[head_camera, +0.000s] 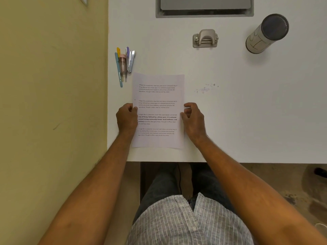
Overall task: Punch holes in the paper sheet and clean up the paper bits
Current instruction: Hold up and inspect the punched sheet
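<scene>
- Paper sheet point(158, 110): one printed page, lying flat near the near edge of the white desk point(247, 121), toward its left side. A small dark mark at the left margin may be a punched hole; too small to confirm.
- Left hand point(126, 117): fingers curled at the sheet's left edge, pinching it about halfway along.
- Right hand point(192, 119): fingers curled at the sheet's right edge, thumb on the paper, gripping it opposite the left.
- Hole punch point(205, 38): metal, standing far of the sheet and to its right, well apart from both hands.
- Paper bits point(206, 87): a small scatter of pale specks on the desk, right of the sheet's far half, between sheet and punch.
- Pens point(122, 66): a bundle of pens and clips, just beyond the sheet's far left corner.
- Cylindrical container point(267, 33): dark lid, far right of the desk.
- Progress, as judged: the loose bits suggest punching has taken place; whether more holes are due cannot be told. Clean-up of the bits is still outstanding.
</scene>
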`<control>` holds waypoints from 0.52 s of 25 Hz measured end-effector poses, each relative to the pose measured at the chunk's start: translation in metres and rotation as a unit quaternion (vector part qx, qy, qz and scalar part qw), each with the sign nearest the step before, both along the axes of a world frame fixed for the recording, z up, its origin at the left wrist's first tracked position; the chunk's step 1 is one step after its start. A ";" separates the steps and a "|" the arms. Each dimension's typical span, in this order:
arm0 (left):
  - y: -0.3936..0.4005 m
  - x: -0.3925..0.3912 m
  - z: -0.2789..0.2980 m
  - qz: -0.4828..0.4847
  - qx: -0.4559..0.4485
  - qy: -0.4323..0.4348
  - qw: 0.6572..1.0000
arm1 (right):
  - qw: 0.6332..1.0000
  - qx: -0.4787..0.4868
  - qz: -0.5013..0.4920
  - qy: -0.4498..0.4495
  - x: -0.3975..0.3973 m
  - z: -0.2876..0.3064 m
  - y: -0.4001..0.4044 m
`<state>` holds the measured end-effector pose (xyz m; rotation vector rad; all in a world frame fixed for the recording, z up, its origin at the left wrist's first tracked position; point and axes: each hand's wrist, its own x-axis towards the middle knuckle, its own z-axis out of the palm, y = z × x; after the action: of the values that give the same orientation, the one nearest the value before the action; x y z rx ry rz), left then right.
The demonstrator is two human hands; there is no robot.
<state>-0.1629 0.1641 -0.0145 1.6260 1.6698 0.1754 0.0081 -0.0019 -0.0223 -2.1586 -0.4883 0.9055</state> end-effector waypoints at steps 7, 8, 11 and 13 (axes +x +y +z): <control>0.004 0.000 -0.004 0.001 0.043 0.021 0.999 | 0.999 -0.007 0.018 -0.028 0.001 -0.007 0.002; 0.004 -0.001 -0.004 -0.006 0.048 0.026 0.999 | 0.999 -0.005 0.020 -0.030 0.001 -0.007 0.003; 0.006 -0.003 -0.006 -0.033 0.063 0.050 0.996 | 0.999 -0.006 0.027 -0.040 0.001 -0.007 0.005; 0.005 -0.005 -0.007 -0.046 0.074 0.068 0.994 | 0.998 -0.007 0.033 -0.044 0.000 -0.007 0.004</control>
<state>-0.1675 0.1693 -0.0216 1.8585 1.7133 0.1482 0.0084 0.0021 -0.0289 -2.2146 -0.6016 0.8545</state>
